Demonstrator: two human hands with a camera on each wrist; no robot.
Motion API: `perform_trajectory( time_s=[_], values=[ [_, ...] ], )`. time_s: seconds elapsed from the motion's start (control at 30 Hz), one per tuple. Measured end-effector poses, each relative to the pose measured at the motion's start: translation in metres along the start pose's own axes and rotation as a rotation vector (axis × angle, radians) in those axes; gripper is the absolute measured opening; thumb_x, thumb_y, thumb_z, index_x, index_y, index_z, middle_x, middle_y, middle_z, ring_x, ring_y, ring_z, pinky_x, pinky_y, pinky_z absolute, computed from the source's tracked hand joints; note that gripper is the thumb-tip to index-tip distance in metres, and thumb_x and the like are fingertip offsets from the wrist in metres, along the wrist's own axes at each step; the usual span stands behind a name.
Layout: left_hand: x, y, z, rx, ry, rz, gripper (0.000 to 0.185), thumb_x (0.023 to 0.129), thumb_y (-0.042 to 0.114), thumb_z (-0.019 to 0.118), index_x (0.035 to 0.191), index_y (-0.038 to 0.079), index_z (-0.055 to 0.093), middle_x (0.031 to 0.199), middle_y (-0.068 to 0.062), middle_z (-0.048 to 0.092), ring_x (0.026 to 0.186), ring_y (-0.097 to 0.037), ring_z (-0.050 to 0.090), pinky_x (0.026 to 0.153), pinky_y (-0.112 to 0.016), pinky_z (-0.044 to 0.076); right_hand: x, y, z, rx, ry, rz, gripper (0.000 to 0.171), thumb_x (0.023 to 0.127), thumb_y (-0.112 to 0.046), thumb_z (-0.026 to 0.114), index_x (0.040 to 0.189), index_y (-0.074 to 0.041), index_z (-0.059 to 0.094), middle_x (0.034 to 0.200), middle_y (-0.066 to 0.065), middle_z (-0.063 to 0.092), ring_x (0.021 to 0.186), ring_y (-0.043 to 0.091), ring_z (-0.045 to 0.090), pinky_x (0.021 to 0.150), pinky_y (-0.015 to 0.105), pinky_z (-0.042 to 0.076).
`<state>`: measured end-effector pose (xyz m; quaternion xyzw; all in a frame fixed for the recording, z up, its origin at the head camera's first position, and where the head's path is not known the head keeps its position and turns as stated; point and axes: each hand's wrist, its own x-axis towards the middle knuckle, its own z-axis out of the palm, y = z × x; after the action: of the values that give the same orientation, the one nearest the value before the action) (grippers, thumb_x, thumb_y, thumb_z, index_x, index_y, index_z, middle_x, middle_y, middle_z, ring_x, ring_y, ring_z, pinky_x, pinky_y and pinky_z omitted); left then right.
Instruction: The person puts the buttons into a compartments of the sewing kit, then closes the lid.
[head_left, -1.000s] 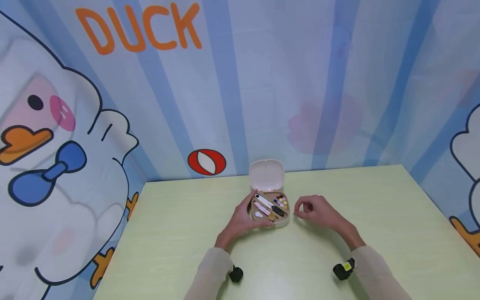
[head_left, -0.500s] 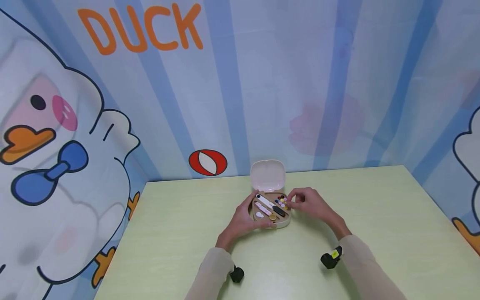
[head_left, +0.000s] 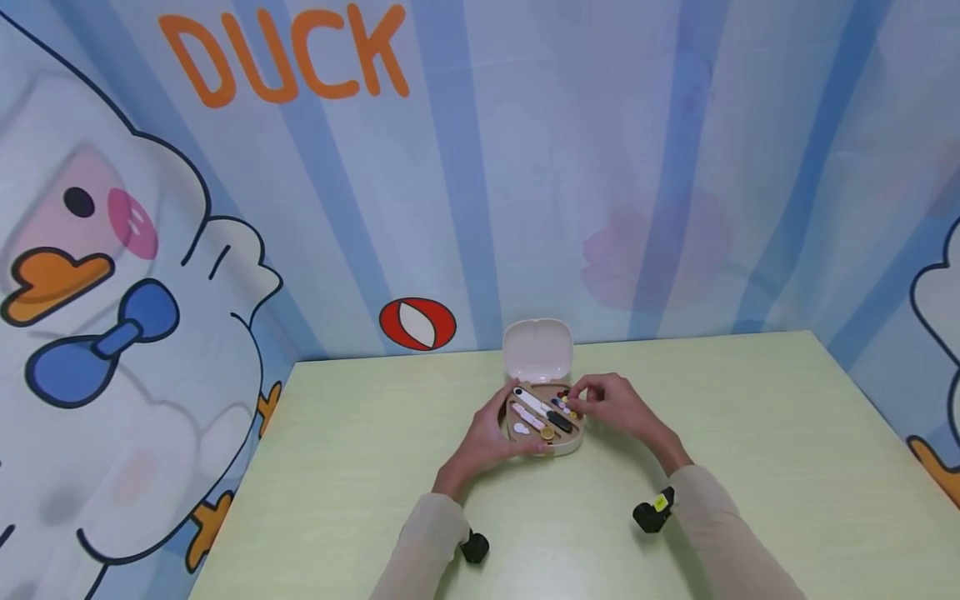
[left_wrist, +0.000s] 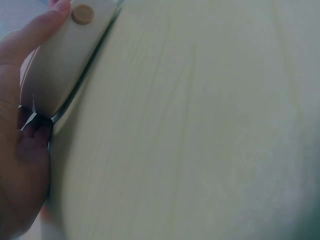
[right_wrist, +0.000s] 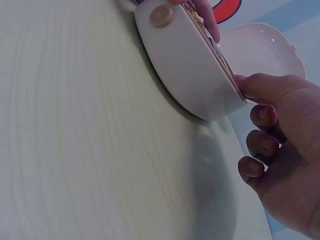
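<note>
A small white sewing-kit case (head_left: 567, 450) stands on the table, its pale lid (head_left: 537, 350) raised at the back. In its brown tray lie a slim white tool with a black end (head_left: 543, 410), a pinkish stick-like tool (head_left: 527, 417), a round gold piece (head_left: 547, 433) and several small coloured beads or buttons (head_left: 562, 403). My left hand (head_left: 483, 437) grips the case from the left, thumb along the front. My right hand (head_left: 613, 406) has its thumb and forefinger at the coloured pieces. Whether they pinch one is hidden. The right wrist view shows its other fingers curled.
The pale wooden table (head_left: 375, 433) stretches around the case on all sides. A blue striped backdrop (head_left: 480, 167) with duck drawings hangs close behind the table's back edge. Black cameras (head_left: 652, 512) sit on both wrists.
My right hand has moved left from beside the case to the coloured pieces in its right part. The left hand keeps its grip on the case.
</note>
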<state>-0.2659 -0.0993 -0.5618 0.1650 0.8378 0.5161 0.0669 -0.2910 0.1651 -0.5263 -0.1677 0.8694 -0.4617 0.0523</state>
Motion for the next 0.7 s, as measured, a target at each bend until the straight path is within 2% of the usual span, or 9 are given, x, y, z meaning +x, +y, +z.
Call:
perform_trajectory(
  time_s=[0.3, 0.7],
  values=[
    [0.000, -0.001, 0.001, 0.013, 0.005, -0.003, 0.118, 0.071, 0.054, 0.094, 0.165, 0.031, 0.027, 0.166, 0.001, 0.035, 0.152, -0.024, 0.032, 0.120, -0.055, 0.031, -0.002, 0.002, -0.001, 0.020, 0.014, 0.011, 0.016, 0.097, -0.020, 0.075, 0.109, -0.010, 0.076, 0.071, 0.001, 0.055, 0.062, 0.017, 0.047, 0.051, 0.025, 0.036],
    [0.002, -0.002, 0.000, -0.007, 0.002, -0.007, 0.118, 0.071, 0.049, 0.095, 0.165, 0.030, 0.027, 0.165, 0.001, 0.036, 0.151, -0.024, 0.032, 0.121, -0.054, 0.031, -0.008, 0.008, -0.010, 0.045, 0.089, 0.032, 0.032, 0.097, -0.028, 0.076, 0.121, -0.007, 0.071, 0.075, 0.004, 0.057, 0.065, 0.018, 0.050, 0.055, 0.027, 0.040]
  ],
)
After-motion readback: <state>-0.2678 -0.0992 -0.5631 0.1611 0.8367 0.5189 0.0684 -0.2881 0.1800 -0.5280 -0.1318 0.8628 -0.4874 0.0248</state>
